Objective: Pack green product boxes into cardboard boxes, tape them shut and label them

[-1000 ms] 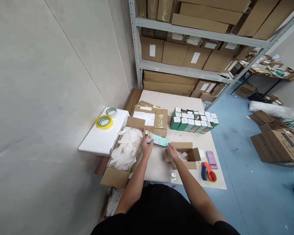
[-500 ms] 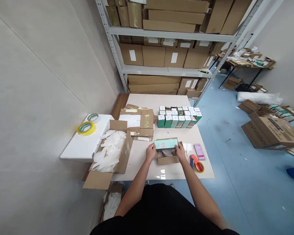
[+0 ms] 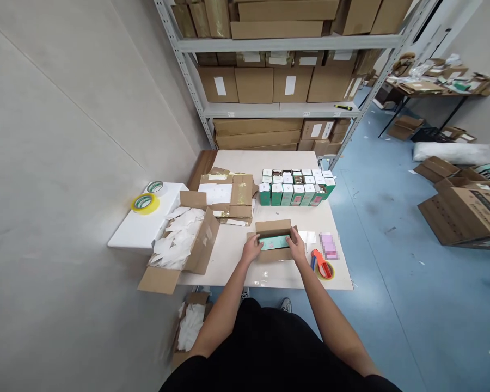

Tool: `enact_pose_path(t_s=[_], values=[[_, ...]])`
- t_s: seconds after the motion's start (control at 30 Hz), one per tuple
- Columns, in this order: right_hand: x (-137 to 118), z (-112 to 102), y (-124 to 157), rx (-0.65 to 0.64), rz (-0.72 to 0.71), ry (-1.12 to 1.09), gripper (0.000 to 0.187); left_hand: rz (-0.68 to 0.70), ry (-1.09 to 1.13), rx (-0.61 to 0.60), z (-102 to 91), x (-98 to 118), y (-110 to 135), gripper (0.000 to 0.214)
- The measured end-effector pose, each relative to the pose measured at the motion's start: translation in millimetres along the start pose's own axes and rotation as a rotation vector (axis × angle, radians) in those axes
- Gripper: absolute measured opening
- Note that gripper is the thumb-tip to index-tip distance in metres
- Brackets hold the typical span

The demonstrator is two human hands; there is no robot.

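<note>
A long mint-green product box (image 3: 274, 243) lies inside a small open cardboard carton (image 3: 273, 225) whose flaps stand up. My left hand (image 3: 252, 248) holds the green box's left end, its thumb on top and the other fingers partly hidden. At the right end, my right hand (image 3: 296, 246) grips the same box, with its fingers against the carton's side. Just right of the carton are white paper slips (image 3: 308, 237) and an orange tape dispenser (image 3: 320, 264) resting by a yellow tape roll (image 3: 329, 273).
Rows of green-and-white boxes (image 3: 298, 194) stand at the table's back right. Flattened cardboard (image 3: 240, 190) lies left of them. An open carton of white packing paper (image 3: 179, 239) sits at the left, near tape rolls (image 3: 145, 203). Behind rises a metal shelf (image 3: 281, 110) stacked with cartons.
Both hands have lowered the green box from above the carton down into it. The carton's far flap now shows behind the box. My view has shifted slightly.
</note>
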State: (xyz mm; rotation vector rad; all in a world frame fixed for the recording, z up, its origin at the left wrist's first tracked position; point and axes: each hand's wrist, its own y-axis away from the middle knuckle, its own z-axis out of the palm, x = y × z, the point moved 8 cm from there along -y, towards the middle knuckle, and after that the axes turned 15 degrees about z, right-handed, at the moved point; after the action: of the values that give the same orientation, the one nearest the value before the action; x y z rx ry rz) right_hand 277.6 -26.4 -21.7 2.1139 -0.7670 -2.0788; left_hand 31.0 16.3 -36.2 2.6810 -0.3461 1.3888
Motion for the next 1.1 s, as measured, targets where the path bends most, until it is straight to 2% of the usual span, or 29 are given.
enact_pose_path(t_s=[0.13, 0.27, 0.37, 0.5, 0.6, 0.67, 0.77, 0.97, 1.1], values=[[4, -1, 1, -0.057, -0.018, 0.045, 0.07, 0.006, -0.149, -0.098, 26.8, -8, 7, 0.051], [9, -3, 0, -0.106, 0.004, 0.194, 0.069, -0.035, -0.249, -0.207, 58.3, -22, 12, 0.066], [14, -5, 4, -0.131, 0.056, 0.314, 0.074, -0.108, -0.231, -0.279, 80.1, -32, 20, 0.053], [6, 4, 17, -0.201, 0.0, 0.384, 0.069, -0.047, -0.214, -0.182, 83.1, -27, 33, 0.019], [-9, 25, 26, -0.242, -0.084, 0.395, 0.059, 0.016, -0.182, -0.126, 71.0, -24, 47, 0.012], [-20, 47, 28, -0.255, -0.124, 0.41, 0.056, 0.037, -0.156, -0.111, 57.0, -28, 58, 0.012], [-39, 97, 30, -0.305, -0.176, 0.427, 0.054, 0.064, -0.117, -0.06, 26.5, -41, 75, 0.01], [-79, 233, 38, -0.507, -0.302, 0.477, 0.059, 0.027, -0.12, 0.106, -45.5, -81, 109, 0.01], [-100, 324, 28, -0.554, -0.361, 0.508, 0.072, 0.001, -0.122, 0.161, -85.5, -96, 122, 0.011]])
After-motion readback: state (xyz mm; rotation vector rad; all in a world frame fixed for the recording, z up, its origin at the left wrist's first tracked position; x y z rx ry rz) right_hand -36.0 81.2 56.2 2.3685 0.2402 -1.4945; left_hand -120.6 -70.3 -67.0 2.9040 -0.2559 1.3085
